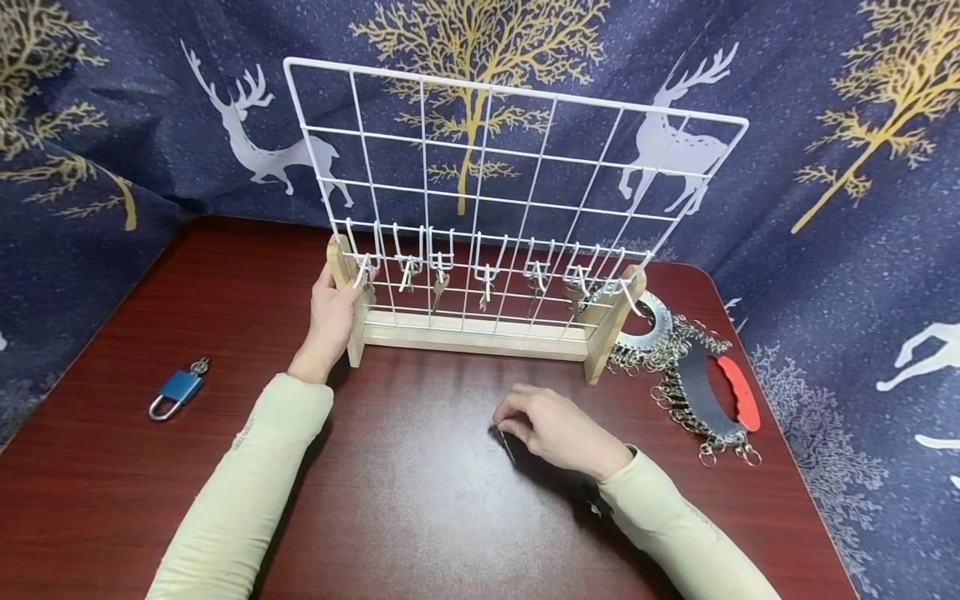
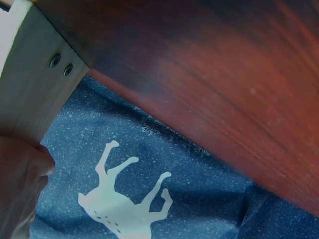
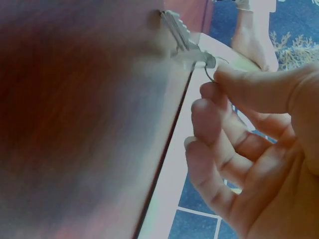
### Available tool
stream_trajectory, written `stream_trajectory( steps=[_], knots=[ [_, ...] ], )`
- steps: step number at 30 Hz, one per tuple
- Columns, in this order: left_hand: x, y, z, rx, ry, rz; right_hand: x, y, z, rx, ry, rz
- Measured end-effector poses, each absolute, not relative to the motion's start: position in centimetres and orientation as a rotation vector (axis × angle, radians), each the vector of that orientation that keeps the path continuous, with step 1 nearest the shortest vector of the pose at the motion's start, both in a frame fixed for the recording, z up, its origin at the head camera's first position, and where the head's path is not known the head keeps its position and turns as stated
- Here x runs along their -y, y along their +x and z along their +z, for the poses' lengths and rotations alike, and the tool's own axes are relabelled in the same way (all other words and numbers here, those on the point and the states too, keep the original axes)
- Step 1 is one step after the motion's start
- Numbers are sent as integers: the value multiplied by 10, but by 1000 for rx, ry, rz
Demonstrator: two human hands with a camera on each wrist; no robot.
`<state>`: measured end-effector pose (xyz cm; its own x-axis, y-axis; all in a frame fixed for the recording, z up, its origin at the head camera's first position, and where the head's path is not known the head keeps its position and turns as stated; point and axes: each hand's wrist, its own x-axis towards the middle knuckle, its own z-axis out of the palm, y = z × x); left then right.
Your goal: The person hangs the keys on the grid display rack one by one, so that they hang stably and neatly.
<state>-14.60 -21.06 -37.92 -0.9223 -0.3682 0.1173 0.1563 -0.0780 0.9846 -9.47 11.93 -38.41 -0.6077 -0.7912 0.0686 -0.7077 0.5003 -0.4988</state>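
My left hand (image 1: 330, 317) grips the left wooden post (image 1: 343, 275) of a white wire grid rack (image 1: 517, 91). In the left wrist view, part of that hand (image 2: 20, 179) shows against the post (image 2: 45, 74), which has two screws. Low over the table, in front of the rack, my right hand (image 1: 555, 429) pinches a small ring (image 3: 209, 74) between thumb and index finger. From the ring a silver key (image 3: 182, 37) points down to the tabletop. Several keys (image 1: 440, 285) hang from white hooks along the lower grid.
A blue padlock (image 1: 180, 386) with a small key in it lies on the left of the table. On the right lie a dark plate (image 1: 701, 387) with a red handle (image 1: 738, 392) and a round metal plate (image 1: 660, 325), both fringed with key rings. Patterned cloth (image 1: 247, 33) hangs behind.
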Motion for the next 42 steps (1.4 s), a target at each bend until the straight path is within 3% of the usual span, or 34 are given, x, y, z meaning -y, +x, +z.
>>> stream_trajectory(
  steps=[23, 34, 42],
  knots=[
    [212, -147, -382, 1842, 228, -2056, -134, -102, -370, -2559, -1133, -1346],
    [212, -148, -383, 1844, 218, -2032, -143, -91, -314, -2684, -1195, -1846],
    [211, -149, -382, 1830, 242, -2058, -153, -95, -305, -2766, -1129, -2172]
  ],
)
